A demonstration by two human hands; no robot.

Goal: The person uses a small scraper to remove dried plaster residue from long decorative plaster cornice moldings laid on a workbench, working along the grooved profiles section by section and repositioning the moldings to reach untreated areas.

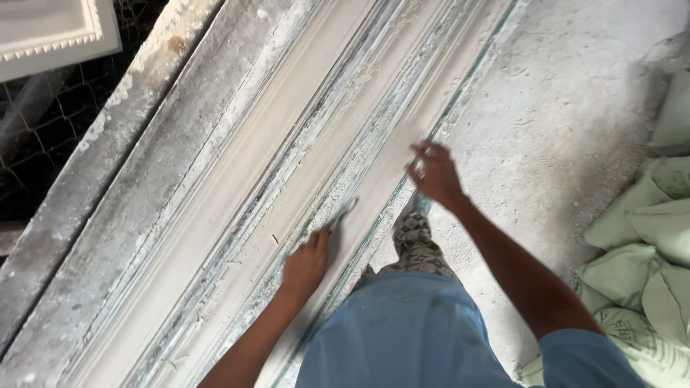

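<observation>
Left hand at 6 o'clock, fingers pinching small scraper, blade tip touching long plaster moulding on counter. Moulding runs diagonally, 7 o'clock to 1 o'clock. Right hand near centre, above moulding's right edge, fingers loosely spread, holding nothing. Pale green sacks at 4 o'clock on floor. White framed panel at 11 o'clock.

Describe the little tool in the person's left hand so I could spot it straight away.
Start at the long white plaster moulding running diagonally across the bench. Near its lower right edge lies the left hand, pressed on the plaster. From its fingertips pokes a small flat scraper blade, grey and dusty; it is the only thin metal piece there, while the right hand hovers empty nearby.
</observation>
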